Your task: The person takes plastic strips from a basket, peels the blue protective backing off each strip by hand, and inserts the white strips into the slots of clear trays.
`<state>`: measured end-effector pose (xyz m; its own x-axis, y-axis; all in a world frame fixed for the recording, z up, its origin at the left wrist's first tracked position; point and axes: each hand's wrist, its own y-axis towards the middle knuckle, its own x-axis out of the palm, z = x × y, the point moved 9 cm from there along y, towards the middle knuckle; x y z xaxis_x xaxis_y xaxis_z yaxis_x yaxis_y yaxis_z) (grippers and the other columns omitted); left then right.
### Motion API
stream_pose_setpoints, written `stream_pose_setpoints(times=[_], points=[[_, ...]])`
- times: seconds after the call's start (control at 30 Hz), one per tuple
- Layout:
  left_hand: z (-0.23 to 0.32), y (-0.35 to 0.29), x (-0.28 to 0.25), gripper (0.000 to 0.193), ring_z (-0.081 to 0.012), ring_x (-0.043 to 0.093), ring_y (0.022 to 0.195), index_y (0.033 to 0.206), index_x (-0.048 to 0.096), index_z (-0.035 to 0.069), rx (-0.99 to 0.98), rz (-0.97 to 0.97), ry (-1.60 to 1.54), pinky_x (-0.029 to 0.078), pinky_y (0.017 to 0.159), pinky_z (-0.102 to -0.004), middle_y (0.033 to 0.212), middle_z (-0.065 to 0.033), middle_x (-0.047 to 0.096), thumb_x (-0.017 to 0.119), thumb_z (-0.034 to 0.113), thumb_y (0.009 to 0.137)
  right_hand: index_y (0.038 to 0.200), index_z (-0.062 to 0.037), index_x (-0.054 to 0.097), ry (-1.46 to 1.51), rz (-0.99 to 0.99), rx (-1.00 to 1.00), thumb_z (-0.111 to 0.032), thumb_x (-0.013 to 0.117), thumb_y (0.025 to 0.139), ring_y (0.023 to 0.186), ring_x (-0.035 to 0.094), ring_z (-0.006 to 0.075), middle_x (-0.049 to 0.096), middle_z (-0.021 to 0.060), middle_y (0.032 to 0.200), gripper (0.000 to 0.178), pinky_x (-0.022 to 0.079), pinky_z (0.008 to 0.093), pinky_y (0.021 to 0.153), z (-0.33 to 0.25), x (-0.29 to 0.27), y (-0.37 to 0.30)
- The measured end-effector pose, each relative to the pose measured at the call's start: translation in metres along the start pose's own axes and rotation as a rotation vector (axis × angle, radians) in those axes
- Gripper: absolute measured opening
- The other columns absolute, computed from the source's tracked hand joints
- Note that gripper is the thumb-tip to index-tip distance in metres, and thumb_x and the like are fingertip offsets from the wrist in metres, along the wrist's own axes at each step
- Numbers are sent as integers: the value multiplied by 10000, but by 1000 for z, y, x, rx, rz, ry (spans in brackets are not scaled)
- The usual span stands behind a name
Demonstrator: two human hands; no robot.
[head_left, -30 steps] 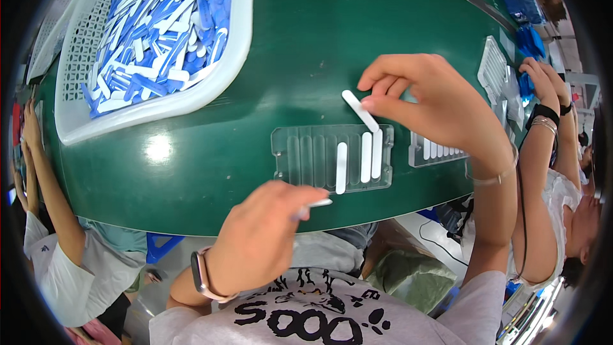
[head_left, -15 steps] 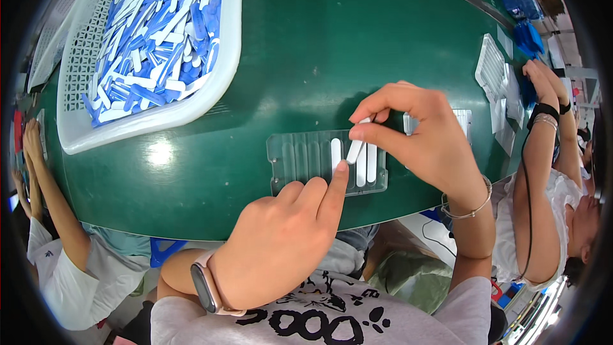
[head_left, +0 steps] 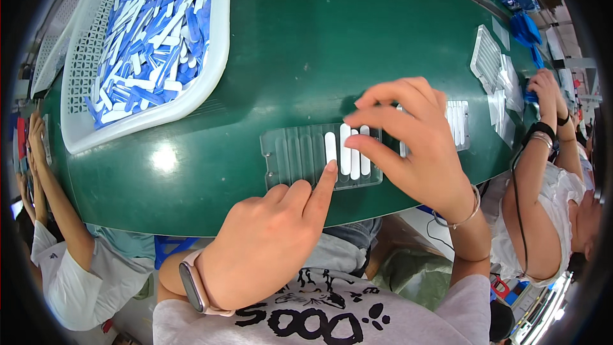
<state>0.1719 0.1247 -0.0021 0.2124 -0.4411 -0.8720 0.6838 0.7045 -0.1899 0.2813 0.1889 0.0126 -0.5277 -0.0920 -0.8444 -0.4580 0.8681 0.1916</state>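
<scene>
A clear plastic tray (head_left: 290, 156) with long parallel slots lies on the green table in front of me. Several white round-ended strips, which look like small nail files (head_left: 345, 149), sit in its right-hand slots. My left hand (head_left: 268, 236) touches the lower end of one strip (head_left: 330, 147) with its stretched index fingertip. Its other fingers are curled under, hiding whatever may be in the palm. Over the tray's right end hovers my right hand (head_left: 408, 147), thumb and fingers apart around nothing, close to the strips' upper part.
At the far left stands a white perforated basket (head_left: 217, 57) heaped with blue and white strips. Another filled clear tray (head_left: 457, 124) lies beyond my right hand. More clear trays (head_left: 486, 57) are farther right, near a co-worker's hands (head_left: 546, 92). Another person's hands (head_left: 37, 140) rest at the left edge.
My right hand has let go of the strip it pinched, which now lies straight in the tray beside the others. The left index finger remains at the neighbouring strip.
</scene>
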Motion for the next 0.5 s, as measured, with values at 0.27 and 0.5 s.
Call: stream_pose_setpoints(times=[0.27, 0.5], points=[[-3, 1, -3, 581, -206, 564, 631, 1277, 491, -34, -14, -21, -55, 481, 530, -311, 791, -79, 543, 551, -46, 699, 916, -132, 699, -168, -7, -114, -281, 740, 677, 961, 482, 239, 584, 28, 1158, 284, 286, 380, 818, -28, 5, -26], [-35, -18, 0, 305, -112, 492, 603, 1203, 515, -17, -181, 83, -793, 419, 533, -237, 879, -91, 600, 470, -12, 901, 1056, -147, 675, -279, -83, -92, -472, 664, 716, 1037, 419, 259, 505, 73, 1298, 470, 245, 407, 839, -29, 15, -48]])
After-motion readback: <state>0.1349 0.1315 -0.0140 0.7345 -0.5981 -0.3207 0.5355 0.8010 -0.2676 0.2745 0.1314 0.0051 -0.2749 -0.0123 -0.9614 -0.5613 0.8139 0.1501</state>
